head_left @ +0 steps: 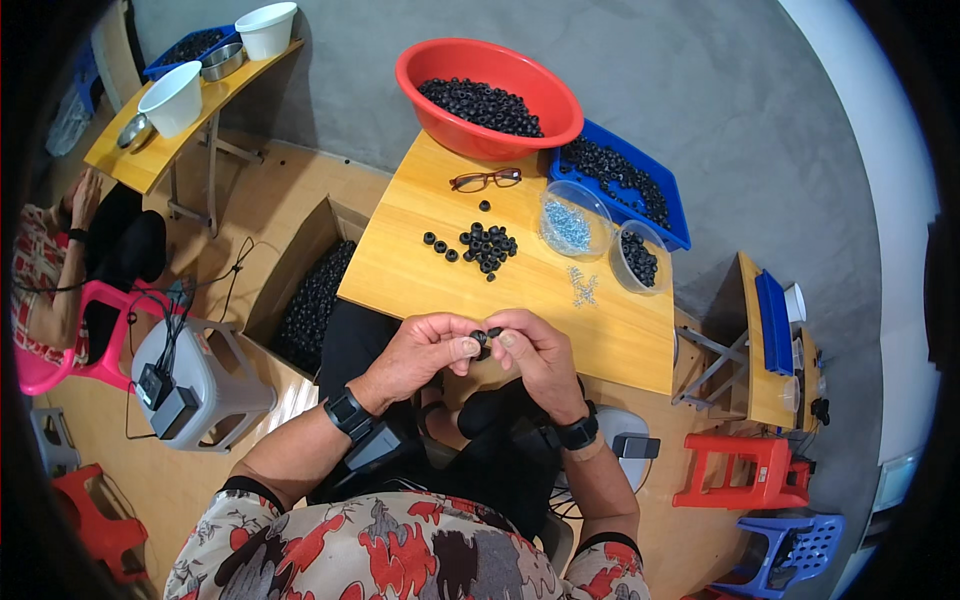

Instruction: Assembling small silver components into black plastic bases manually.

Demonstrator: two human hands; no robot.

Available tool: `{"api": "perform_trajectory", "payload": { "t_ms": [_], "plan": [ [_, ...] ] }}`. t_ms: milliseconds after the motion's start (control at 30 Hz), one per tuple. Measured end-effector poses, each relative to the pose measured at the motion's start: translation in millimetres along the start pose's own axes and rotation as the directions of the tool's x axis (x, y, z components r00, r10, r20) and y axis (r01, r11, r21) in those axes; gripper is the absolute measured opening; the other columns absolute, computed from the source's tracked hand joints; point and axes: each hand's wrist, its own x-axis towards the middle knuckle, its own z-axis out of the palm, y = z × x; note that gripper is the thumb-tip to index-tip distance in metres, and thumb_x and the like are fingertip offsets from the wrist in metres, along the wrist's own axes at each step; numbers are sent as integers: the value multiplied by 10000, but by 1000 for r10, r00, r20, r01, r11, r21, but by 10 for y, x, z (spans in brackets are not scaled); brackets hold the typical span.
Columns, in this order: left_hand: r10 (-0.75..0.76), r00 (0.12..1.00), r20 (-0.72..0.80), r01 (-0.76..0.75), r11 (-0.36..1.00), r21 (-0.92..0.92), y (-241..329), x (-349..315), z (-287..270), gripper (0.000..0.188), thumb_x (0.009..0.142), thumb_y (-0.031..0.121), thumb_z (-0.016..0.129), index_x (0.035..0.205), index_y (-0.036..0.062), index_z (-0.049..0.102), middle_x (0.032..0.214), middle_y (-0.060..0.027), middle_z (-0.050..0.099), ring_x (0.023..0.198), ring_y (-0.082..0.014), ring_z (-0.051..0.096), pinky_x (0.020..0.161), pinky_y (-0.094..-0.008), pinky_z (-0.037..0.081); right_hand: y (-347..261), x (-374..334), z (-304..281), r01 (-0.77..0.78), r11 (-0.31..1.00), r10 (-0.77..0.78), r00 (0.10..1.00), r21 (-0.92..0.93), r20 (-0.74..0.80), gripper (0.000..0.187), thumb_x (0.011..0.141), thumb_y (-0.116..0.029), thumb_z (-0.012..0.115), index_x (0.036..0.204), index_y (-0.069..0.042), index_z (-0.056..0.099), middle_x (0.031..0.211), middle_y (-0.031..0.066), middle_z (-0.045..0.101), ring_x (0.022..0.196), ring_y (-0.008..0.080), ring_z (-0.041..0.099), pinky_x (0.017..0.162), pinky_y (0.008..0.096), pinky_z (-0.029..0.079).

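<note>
We clamped our left fingers and right fingers on small black pieces, seemingly two, near the table.

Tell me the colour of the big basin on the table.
The basin is red, best seen in the head view.

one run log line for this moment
left hand, right hand: pinching small black pieces | table: loose black beads, silvery bits, eyeglasses, red basin
</note>
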Motion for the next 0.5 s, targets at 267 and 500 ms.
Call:
{"api": "perform_trajectory", "payload": {
  "t_ms": [267,500],
  "plan": [
    [-10,1000,-6,10,1000,-1,-15,-9,-12,179,879,79,587,1032,-4,626,825,-29,624,676,-67,568,648,-207,496,-52,-55,-19,-63,986,78,993,154,-90,135,870,-24,586,1001,7,598,924,53,637,746,78,572,647,188,460],
    [-8,1000,4,8,1000,-1,-1,-4,-4,198,881,94,592,1052,-2,618,839,-16,628,676,-47,558,649,-185,488,-65,4,-61,46,981,-45,999,-189,9,191,825,-8,630,1015,-10,613,899,35,604,794,99,561,708,219,464]
  ]
}}
